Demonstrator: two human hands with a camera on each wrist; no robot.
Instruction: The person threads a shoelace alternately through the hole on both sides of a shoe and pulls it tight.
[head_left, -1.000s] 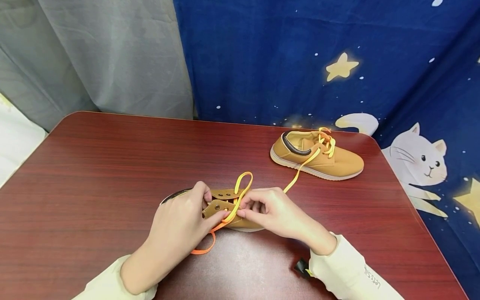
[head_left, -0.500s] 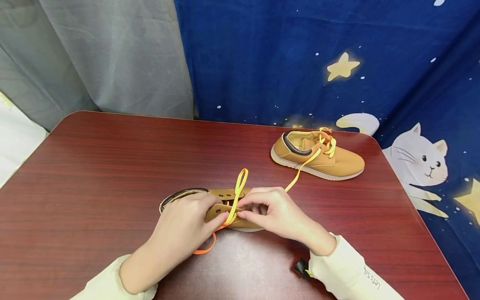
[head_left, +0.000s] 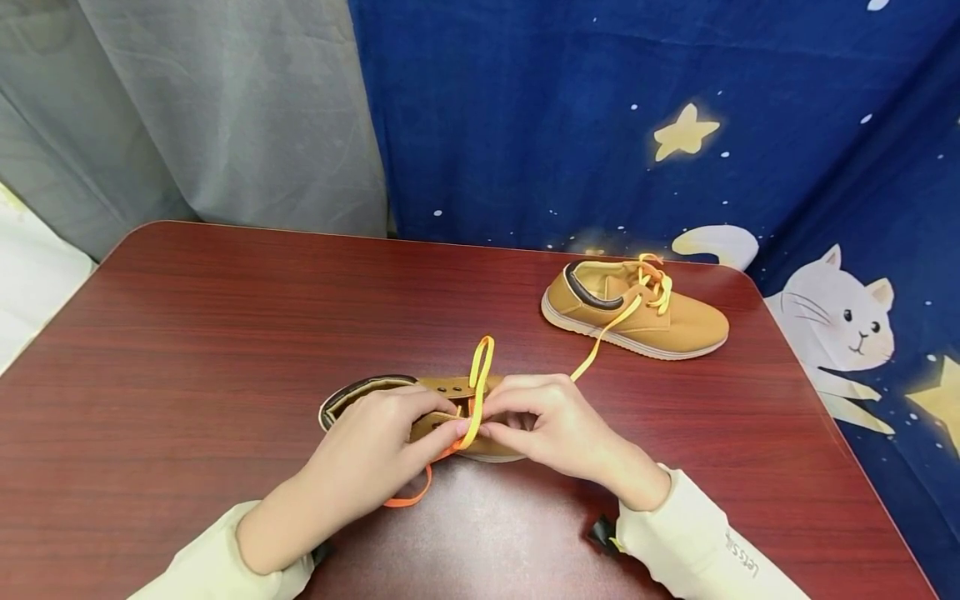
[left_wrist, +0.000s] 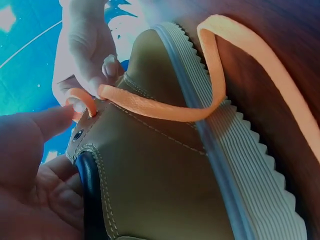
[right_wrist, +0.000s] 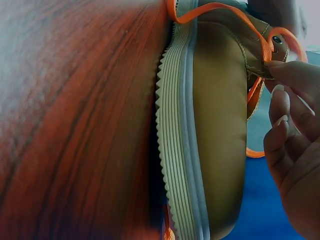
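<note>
A tan shoe with a dark collar lies crosswise under both hands in the head view, toe to the right. An orange-yellow shoelace stands up in a loop from its eyelet flaps. My left hand reaches over the opening, its fingers behind the near flap and its thumb pinching at the lace. From the right, my right hand pinches the lace beside the flap. In the left wrist view the lace passes through an eyelet between the two thumbs. The right wrist view has my right thumb and index fingertip at the flap edge.
A matching tan shoe stands at the back right, its yellow lace trailing toward my right hand. A small black object lies by the right sleeve. Behind the reddish-brown table hang grey and blue curtains.
The upright lace loop has narrowed and stands straighter. My left fingers have moved right along the flap, uncovering more of the shoe's collar. The right hand stays nearly in place.
</note>
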